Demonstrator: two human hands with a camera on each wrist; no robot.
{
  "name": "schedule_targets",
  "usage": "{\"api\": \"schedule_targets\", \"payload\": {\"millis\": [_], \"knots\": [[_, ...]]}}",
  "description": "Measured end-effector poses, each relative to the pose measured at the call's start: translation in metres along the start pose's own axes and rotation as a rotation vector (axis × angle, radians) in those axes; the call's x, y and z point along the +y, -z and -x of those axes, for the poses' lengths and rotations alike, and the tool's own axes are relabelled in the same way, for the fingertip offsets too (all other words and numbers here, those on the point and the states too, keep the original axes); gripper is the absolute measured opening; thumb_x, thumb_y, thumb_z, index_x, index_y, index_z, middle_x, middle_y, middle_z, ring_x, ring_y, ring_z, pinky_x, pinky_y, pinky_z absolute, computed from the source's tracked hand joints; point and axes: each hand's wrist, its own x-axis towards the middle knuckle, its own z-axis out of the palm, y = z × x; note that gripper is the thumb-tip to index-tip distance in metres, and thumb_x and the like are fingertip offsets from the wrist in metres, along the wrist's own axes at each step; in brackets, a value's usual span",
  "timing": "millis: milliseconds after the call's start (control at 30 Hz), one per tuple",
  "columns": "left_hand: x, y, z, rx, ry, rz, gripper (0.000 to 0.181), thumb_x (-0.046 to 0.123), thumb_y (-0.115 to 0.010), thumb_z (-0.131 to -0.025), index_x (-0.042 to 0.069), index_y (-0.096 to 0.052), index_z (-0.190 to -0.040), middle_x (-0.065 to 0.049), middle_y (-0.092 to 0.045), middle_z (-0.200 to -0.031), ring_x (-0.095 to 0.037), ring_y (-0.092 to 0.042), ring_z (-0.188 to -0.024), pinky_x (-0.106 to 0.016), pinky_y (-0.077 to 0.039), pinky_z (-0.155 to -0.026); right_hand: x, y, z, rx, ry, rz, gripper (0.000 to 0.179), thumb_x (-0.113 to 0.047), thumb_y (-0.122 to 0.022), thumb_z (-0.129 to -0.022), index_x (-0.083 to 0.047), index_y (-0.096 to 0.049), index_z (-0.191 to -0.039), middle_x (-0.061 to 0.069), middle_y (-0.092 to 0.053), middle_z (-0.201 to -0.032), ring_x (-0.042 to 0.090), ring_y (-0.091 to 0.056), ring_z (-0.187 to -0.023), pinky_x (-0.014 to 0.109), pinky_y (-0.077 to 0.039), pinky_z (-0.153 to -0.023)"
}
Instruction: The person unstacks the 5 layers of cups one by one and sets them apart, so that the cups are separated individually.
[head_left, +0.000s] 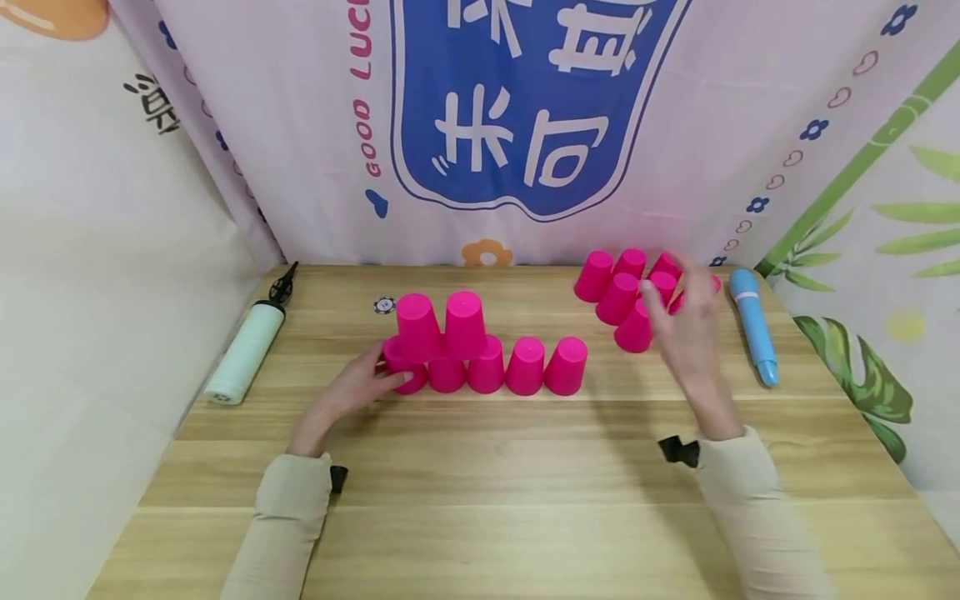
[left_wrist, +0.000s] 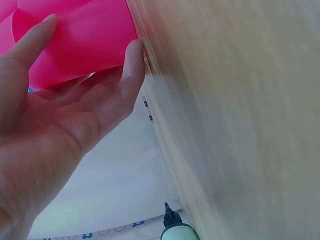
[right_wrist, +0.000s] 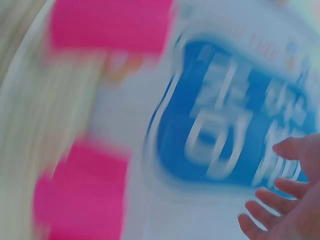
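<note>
Pink cups stand mouth down in a row (head_left: 524,367) on the wooden table, with two more pink cups (head_left: 465,323) bridging the left part of it. My left hand (head_left: 356,387) holds the leftmost bottom cup (head_left: 397,358), thumb on the near side and fingers behind. In the left wrist view, thumb and fingers lie along the side of that cup (left_wrist: 90,40). Over a cluster of several upside-down cups (head_left: 618,298) at the back right is my right hand (head_left: 690,333), fingers spread and holding nothing. The right wrist view is blurred, with that hand (right_wrist: 295,205) in the corner.
A pale green hand pump (head_left: 247,350) with a black nozzle lies at the left edge. Along the right lies a blue tube-shaped object (head_left: 753,325). A small round chip (head_left: 385,306) is behind the stack. A printed cloth (head_left: 315,167) hangs at the table's back edge.
</note>
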Motion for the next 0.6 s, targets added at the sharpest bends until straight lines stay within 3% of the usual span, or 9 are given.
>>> {"api": "schedule_targets", "payload": {"millis": [167,267,367,467,600], "knots": [[-0.001,0.001,0.0,-0.001,0.008,-0.001,0.067,0.03,-0.063,-0.094,0.0,-0.03,-0.145,-0.025,-0.041,-0.144,-0.045,-0.042,-0.129,-0.054,-0.042,-0.102,-0.064,-0.04,0.01,-0.223,0.175,-0.208,0.055,-0.013,-0.072,-0.087,-0.001,-0.049,-0.135,0.014,-0.054,-0.132,0.027,-0.05,-0.121,0.044,-0.044,-0.1],[-0.001,0.002,0.0,-0.003,0.016,0.013,0.066,0.028,-0.063,-0.094,0.0,-0.03,-0.145,-0.024,-0.041,-0.144,-0.044,-0.042,-0.129,-0.053,-0.043,-0.101,-0.092,-0.067,0.013,-0.4,0.189,-0.225,0.066,-0.021,-0.075,-0.085,-0.006,-0.044,-0.141,0.01,-0.05,-0.137,0.025,-0.048,-0.124,0.043,-0.046,-0.1],[-0.003,0.001,-0.001,0.0,0.017,0.024,0.066,0.027,-0.064,-0.094,0.002,-0.031,-0.145,-0.022,-0.042,-0.144,-0.043,-0.044,-0.128,-0.052,-0.045,-0.1,-0.109,-0.091,0.014,-0.544,0.164,-0.175,0.075,-0.033,-0.076,-0.083,-0.012,-0.039,-0.145,0.007,-0.05,-0.137,0.023,-0.048,-0.124,0.044,-0.047,-0.098],[-0.003,0.0,-0.001,-0.002,0.001,0.029,0.066,0.027,-0.064,-0.094,0.001,-0.031,-0.144,-0.023,-0.042,-0.143,-0.043,-0.044,-0.128,-0.052,-0.045,-0.1,-0.116,-0.109,0.015,-0.605,0.147,-0.122,0.075,-0.037,-0.075,-0.083,-0.013,-0.04,-0.144,0.006,-0.051,-0.135,0.021,-0.049,-0.123,0.045,-0.049,-0.096],[-0.002,0.001,-0.001,0.001,0.0,0.028,0.065,0.027,-0.063,-0.094,0.001,-0.031,-0.144,-0.023,-0.042,-0.143,-0.043,-0.044,-0.128,-0.052,-0.044,-0.101,-0.118,-0.124,0.017,-0.597,0.137,-0.108,0.066,-0.031,-0.076,-0.084,-0.01,-0.046,-0.139,0.007,-0.053,-0.133,0.021,-0.05,-0.121,0.044,-0.05,-0.095]]}}
